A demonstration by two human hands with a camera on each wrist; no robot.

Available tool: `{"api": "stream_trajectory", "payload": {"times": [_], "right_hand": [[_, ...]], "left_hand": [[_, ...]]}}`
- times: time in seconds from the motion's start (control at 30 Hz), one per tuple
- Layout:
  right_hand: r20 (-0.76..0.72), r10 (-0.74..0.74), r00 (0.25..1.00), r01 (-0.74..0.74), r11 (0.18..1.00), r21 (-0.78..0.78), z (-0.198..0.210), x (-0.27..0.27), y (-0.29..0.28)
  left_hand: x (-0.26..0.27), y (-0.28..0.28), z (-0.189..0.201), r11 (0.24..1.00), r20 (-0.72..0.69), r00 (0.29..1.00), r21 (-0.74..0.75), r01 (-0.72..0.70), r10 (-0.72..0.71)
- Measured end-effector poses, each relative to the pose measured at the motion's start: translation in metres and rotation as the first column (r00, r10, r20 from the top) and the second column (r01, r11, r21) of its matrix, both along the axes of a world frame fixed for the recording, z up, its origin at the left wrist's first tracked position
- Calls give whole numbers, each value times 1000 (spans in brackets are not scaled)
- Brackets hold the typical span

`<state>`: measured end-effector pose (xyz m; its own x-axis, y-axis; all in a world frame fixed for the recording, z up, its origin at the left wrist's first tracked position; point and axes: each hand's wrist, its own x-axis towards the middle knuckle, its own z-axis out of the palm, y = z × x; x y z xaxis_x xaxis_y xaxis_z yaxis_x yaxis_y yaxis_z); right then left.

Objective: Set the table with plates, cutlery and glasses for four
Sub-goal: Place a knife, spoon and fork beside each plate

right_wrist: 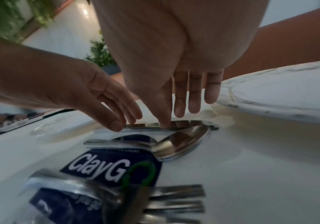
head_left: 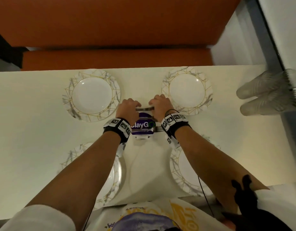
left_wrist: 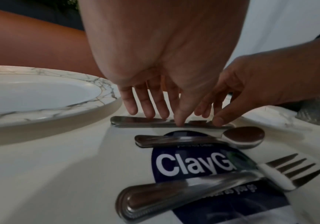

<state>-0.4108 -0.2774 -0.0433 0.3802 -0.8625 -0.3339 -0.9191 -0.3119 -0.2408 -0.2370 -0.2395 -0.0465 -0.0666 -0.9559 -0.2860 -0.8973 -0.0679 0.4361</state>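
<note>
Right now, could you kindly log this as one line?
plates: four set | left hand, right hand: pinch knives | spoons, forks: untouched | cups: unplaced

Bench (head_left: 110, 27): orange, upholstered, seat and backrest.
Pack (left_wrist: 189, 165): purple and white, printed "ClayGo", lying flat.
Plants (right_wrist: 5, 16): green leaves, blurred, by a white wall (right_wrist: 63, 37).

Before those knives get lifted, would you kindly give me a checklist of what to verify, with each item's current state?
1. Four plates laid: ok; far-left plate, far-right plate, near-left plate, near-right plate.
2. Grip on knives: ok; left hand and right hand both pinch the stack.
3. Knife count: cannot tell.
4. Spoons and forks clear of the grip: ok, apart on the ClayGo card.
5. Cups placed: not ok; lying together at the table's right end.
</note>
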Motion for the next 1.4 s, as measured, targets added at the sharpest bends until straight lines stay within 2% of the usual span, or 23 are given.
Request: {"api": "stream_trajectory", "payload": {"times": [0.2,0.37,0.7,0.87,1.0,1.1,1.2,1.3,1.4], "right_hand": [[-14,103,995,-103,994,23,-10,-3,-8],[-33,122,992,-120,990,71,-13,-2,-12],[-48,134,990,-128,985,117,-10,-1,-19],[-93,162,982,-156,985,69,-14,-4,-18],[-121,163,979,-171,984,-54,-11,-6,-20],[-50,137,989,-144,972,-185,1,-4,-26],[138,65,988,-14,941,-338,25,1,-33],[295,-79,952,185,918,-351,49,8,-35],[490,-206,847,371,890,-267,57,16,-25]], "left_hand": [[-5,-7,-7,998,88,994,-16,64,-62],[-3,-11,-6,997,41,996,28,74,-75],[-4,-17,-8,986,55,991,117,117,-124],[-7,-15,-11,986,37,993,126,107,-112],[-8,-13,-6,995,-11,998,74,70,-69],[-3,-11,2,1000,-84,996,-17,0,-1],[2,-11,17,979,-219,959,-54,-196,180],[10,-5,31,910,-336,859,-16,-415,386],[19,7,34,830,-463,710,110,-547,530]]}}
